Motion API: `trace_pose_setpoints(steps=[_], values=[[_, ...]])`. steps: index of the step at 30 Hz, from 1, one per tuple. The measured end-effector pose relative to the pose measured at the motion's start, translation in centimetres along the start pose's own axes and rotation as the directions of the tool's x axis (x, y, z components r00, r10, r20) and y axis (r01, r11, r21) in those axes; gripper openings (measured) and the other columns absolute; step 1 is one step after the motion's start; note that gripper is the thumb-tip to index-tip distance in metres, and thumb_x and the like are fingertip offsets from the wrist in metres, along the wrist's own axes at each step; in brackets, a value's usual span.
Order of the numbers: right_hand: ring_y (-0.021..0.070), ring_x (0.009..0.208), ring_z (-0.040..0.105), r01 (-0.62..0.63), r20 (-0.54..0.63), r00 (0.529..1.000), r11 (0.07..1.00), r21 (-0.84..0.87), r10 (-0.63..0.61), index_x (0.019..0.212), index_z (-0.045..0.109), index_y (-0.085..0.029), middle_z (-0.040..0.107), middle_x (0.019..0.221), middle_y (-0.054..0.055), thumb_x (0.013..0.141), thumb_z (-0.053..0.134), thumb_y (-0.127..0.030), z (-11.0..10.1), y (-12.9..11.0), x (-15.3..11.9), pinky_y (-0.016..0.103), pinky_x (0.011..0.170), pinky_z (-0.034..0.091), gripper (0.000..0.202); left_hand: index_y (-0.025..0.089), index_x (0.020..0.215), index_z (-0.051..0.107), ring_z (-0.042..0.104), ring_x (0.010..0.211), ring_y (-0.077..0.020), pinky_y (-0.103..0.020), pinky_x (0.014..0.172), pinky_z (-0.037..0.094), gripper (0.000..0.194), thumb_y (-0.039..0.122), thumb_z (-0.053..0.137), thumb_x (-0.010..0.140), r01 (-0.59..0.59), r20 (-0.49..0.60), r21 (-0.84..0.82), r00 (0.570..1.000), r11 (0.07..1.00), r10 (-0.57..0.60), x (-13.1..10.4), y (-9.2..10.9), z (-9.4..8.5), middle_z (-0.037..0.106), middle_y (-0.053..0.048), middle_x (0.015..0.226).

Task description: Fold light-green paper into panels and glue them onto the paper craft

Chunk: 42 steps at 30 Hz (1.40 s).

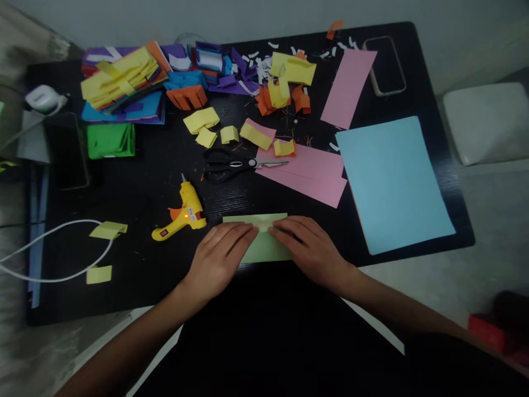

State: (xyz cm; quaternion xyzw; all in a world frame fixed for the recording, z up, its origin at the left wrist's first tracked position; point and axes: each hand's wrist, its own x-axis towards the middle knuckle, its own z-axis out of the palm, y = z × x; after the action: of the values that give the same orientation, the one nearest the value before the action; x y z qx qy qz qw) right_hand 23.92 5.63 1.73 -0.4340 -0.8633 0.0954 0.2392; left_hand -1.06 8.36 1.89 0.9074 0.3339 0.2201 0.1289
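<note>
A light green sheet of paper [266,252] lies at the table's front edge, directly before me. My left hand [221,256] is closed on its left part, thumb and fingertips pinching a raised strip near the middle. From the other side, my right hand [314,251] pinches the same strip, fingers pressed together. The two sets of fingertips are a small gap apart, and the hands cover part of the paper. Left of my left hand rests a yellow glue gun [188,207] with an orange light glowing. Black-handled scissors [243,164] lie beyond the paper, blades on pink paper [314,171].
Blue sheets [397,184] lie at the right, below a phone [386,66]. Stacked folded papers [124,80] and a green bundle [111,140] sit at the back left. Yellow folded pieces [202,118] and paper scraps spread across the back. A white cable [61,223] loops at left.
</note>
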Motion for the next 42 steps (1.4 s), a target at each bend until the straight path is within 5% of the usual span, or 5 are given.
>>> trace_pose_setpoints(steps=[16, 19, 23, 26, 42], values=[[0.0278, 0.125, 0.069, -0.012, -0.045, 0.999, 0.999, 0.045, 0.014, 0.132, 0.069, -0.006, 0.075, 0.133, 0.017, 0.1, 0.06, -0.002, 1.3, -0.9, -1.9, 0.045, 0.104, 0.062, 0.034, 0.011, 0.131, 0.067, 0.073, 0.121, -0.0257, -0.042, 0.102, 0.061, 0.034, 0.001, 0.058, 0.1, -0.029, -0.068, -0.064, 0.997, 0.998, 0.025, -1.1, -1.1, 0.8, 0.077, -0.014, 0.127], [0.0254, 0.117, 0.073, -0.144, -0.084, 0.984, 0.978, 0.15, 0.158, 0.129, 0.072, -0.016, 0.078, 0.126, 0.013, 0.101, 0.062, -0.009, 1.2, -0.6, -1.4, 0.045, 0.1, 0.063, 0.03, 0.011, 0.128, 0.068, 0.075, 0.11, -0.0244, -0.04, 0.094, 0.061, 0.031, 0.003, 0.059, 0.1, -0.007, -0.06, -0.046, 0.998, 0.999, 0.004, -0.7, -1.1, 0.7, 0.079, -0.013, 0.12], [0.0217, 0.102, 0.076, -0.444, -0.003, 0.882, 0.832, 0.333, 0.471, 0.121, 0.075, -0.022, 0.08, 0.11, 0.006, 0.097, 0.072, -0.014, 0.7, 0.4, -0.4, 0.04, 0.093, 0.065, 0.025, 0.012, 0.125, 0.068, 0.076, 0.101, -0.0224, -0.037, 0.088, 0.06, 0.028, 0.002, 0.059, 0.1, 0.004, -0.034, -0.044, 0.999, 0.999, -0.005, -0.2, -1.2, 0.4, 0.08, -0.011, 0.113], [0.0203, 0.095, 0.078, -0.52, 0.054, 0.834, 0.75, 0.409, 0.549, 0.11, 0.078, -0.024, 0.081, 0.103, 0.002, 0.095, 0.072, -0.013, 0.2, 1.0, 0.0, 0.037, 0.089, 0.065, 0.019, 0.014, 0.123, 0.068, 0.075, 0.102, -0.0211, -0.036, 0.089, 0.06, 0.028, 0.001, 0.058, 0.1, 0.011, -0.042, -0.088, 0.999, 0.996, -0.015, -0.2, -1.4, 0.4, 0.08, -0.01, 0.112], [0.0196, 0.096, 0.073, -0.241, -0.163, 0.939, 0.918, 0.315, 0.302, 0.111, 0.079, -0.022, 0.078, 0.102, 0.006, 0.102, 0.061, -0.009, 1.5, 1.2, -1.5, 0.038, 0.086, 0.068, 0.024, 0.019, 0.125, 0.072, 0.076, 0.107, -0.02, -0.036, 0.095, 0.062, 0.035, 0.0, 0.061, 0.098, 0.014, -0.106, -0.145, 0.994, 0.989, -0.03, -1.8, -2.8, 0.4, 0.08, -0.008, 0.115]])
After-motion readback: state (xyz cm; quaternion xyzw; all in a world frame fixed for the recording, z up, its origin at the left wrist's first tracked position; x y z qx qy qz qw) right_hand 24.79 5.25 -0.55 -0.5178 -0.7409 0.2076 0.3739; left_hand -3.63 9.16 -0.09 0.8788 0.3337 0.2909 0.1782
